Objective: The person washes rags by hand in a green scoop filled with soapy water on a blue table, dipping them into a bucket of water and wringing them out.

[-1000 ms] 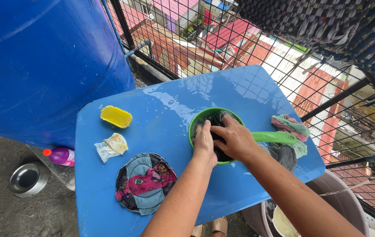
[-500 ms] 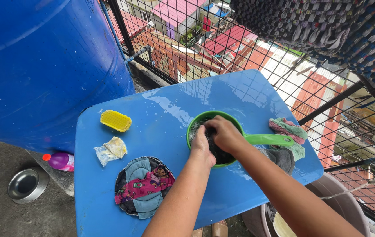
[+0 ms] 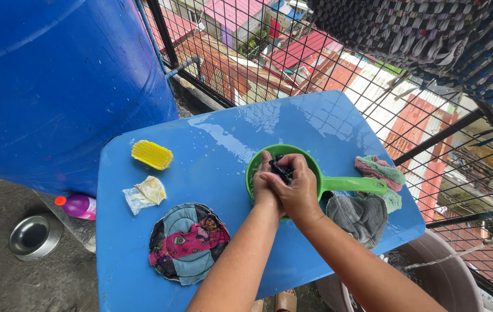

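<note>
Forearms enter from the bottom edge and meet over a green dipper [image 3: 316,173]. Left hand [image 3: 265,186] and right hand [image 3: 297,188] press together, both clamped on a small dark wet cloth [image 3: 282,171] bunched between the fingers, held just above the dipper's bowl. Dipper sits on a wet blue plastic table [image 3: 212,144], its straight handle pointing right. Nearest on the table, left of the arms, lies a round patchwork cloth [image 3: 187,242] in blue, pink and dark pieces, flat. Just right of the right wrist, a grey cloth [image 3: 361,215] lies crumpled under the dipper handle; beyond it at the table's right edge, a pink-and-green rag [image 3: 382,171] is heaped. Left of the dipper, well apart, two torn sachets [image 3: 144,193] lie together, and past them a yellow scrub brush [image 3: 152,154], bristles up. Below the table's right corner, a pale tub [image 3: 443,277] shows, with a thin stream of water falling toward it. On the ground at left: a purple bottle with an orange cap [image 3: 78,205] on its side and a steel bowl [image 3: 34,235]. Behind stands a large blue drum [image 3: 56,75], then a black wire grille [image 3: 339,52] with rooftops beyond; a woven rug [image 3: 431,29] hangs at upper right.
</note>
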